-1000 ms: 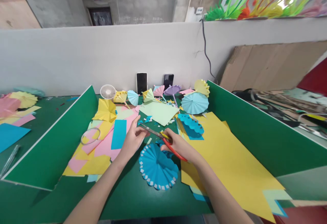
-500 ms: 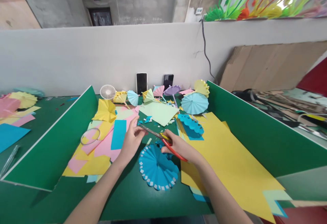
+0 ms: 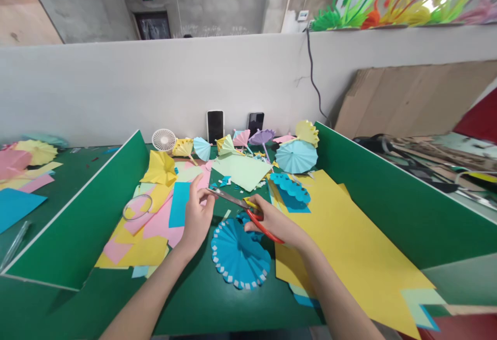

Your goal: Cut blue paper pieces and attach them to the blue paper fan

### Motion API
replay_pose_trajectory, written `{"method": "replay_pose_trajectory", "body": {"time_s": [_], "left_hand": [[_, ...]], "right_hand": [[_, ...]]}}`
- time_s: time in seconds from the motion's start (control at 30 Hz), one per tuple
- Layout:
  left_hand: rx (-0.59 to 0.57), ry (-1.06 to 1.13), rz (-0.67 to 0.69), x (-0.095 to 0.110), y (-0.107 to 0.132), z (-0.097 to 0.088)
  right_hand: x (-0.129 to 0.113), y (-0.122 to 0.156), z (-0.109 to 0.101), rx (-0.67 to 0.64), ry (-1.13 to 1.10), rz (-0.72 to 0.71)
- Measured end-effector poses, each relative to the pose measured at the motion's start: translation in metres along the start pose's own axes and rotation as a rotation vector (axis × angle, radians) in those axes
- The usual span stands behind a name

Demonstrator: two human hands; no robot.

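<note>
Nearest, a blue pleated paper disc (image 3: 239, 257) was laid flat on the green bench (image 3: 202, 304), just below both hands. The red handles of the scissors (image 3: 233, 200) were gripped by the closed right hand (image 3: 274, 222), and the blades were pointed left and away, just beyond the disc. The left hand (image 3: 197, 218) was held at the blade tips, thumb and forefinger drawn together. Whether a scrap was pinched there could not be told. A large yellow sheet (image 3: 349, 247) was spread right of the disc. Pink and yellow sheets (image 3: 155, 223) and a clear tape ring (image 3: 137, 207) were seen to the left. Farther back were a pale green sheet (image 3: 240, 170), a light blue paper umbrella (image 3: 295, 156), a small white fan (image 3: 163, 139) and two phones (image 3: 215, 125) propped at the wall.
</note>
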State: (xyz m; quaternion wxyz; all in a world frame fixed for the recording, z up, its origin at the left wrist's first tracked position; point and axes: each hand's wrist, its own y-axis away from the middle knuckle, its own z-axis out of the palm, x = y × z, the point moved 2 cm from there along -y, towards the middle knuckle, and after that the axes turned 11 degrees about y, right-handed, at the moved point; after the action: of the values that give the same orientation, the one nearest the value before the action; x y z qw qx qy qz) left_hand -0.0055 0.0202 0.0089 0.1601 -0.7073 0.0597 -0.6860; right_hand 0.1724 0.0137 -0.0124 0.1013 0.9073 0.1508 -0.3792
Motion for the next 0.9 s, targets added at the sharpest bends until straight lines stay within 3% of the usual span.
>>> {"method": "replay_pose_trajectory", "body": {"time_s": [0.13, 0.17, 0.27, 0.4, 0.5, 0.7, 0.8, 0.9], "left_hand": [[0.205, 0.043, 0.019, 0.008, -0.007, -0.013], [0.211, 0.046, -0.002, 0.008, -0.008, -0.014], [0.153, 0.015, -0.022, 0.006, -0.01, -0.014], [0.0, -0.172, 0.093, -0.001, -0.011, -0.008], [-0.042, -0.31, 0.139, -0.007, -0.01, -0.005], [0.069, -0.375, 0.244, -0.002, -0.006, -0.008], [0.14, -0.313, 0.17, 0.002, -0.008, -0.011], [0.073, -0.302, 0.084, 0.002, -0.012, -0.011]], "right_hand": [[0.008, -0.004, -0.003, 0.078, 0.167, 0.054], [0.01, -0.005, -0.003, 0.113, 0.234, 0.079], [0.015, -0.01, -0.002, 0.259, 0.46, 0.109], [0.018, -0.012, -0.001, 0.473, 0.636, 0.034], [0.019, -0.011, -0.002, 0.588, 0.716, -0.041], [0.017, -0.009, -0.001, 0.704, 0.817, -0.136], [0.016, -0.009, 0.0, 0.718, 0.844, -0.149], [0.013, -0.008, 0.001, 0.705, 0.881, -0.183]]}}
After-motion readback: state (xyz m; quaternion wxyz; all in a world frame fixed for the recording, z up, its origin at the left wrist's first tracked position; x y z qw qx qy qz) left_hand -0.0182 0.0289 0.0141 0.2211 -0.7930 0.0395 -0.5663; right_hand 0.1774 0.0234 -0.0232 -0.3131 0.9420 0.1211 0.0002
